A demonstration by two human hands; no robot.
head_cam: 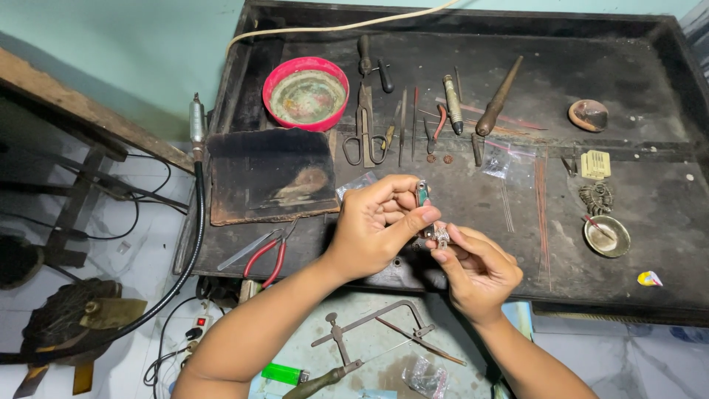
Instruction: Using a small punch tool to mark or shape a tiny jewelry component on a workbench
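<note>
My left hand pinches a small green-handled tool, my right hand pinches a silver piece, with scissors and red-handled pliers lying nearby on the dark workbench.

Soft, even daylight fills a sharp picture, with the dark tabletop soaking up light, faint shadows under both hands, mild glare on the pale wall, slight wide-angle bending at the edges, and no motion blur.
</note>
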